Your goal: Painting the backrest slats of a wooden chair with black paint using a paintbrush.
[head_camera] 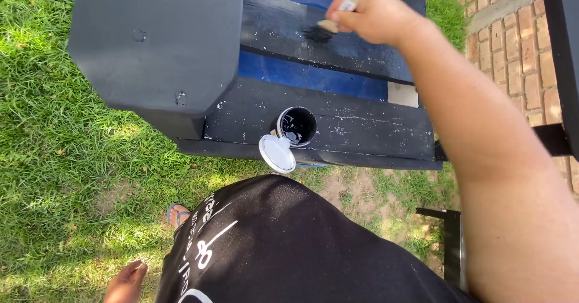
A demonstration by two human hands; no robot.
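Black paint covers front slat (pixel 338 122) and armrest (pixel 157 44); blue strip (pixel 313 77) and back slat edge unpainted. Right hand (pixel 374 13) clenched on paintbrush (pixel 329 25), bristles touching middle slat (pixel 289 28). Open paint can (pixel 297 125) on front slat, lid (pixel 277 153) beside. Left hand (pixel 125 282) hangs loose, holding nothing.

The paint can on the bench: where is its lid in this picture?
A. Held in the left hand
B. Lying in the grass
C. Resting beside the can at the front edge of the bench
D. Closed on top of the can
C. The white round lid leans at the front edge of the black bench, right beside the open paint can, whose dark paint is visible inside.
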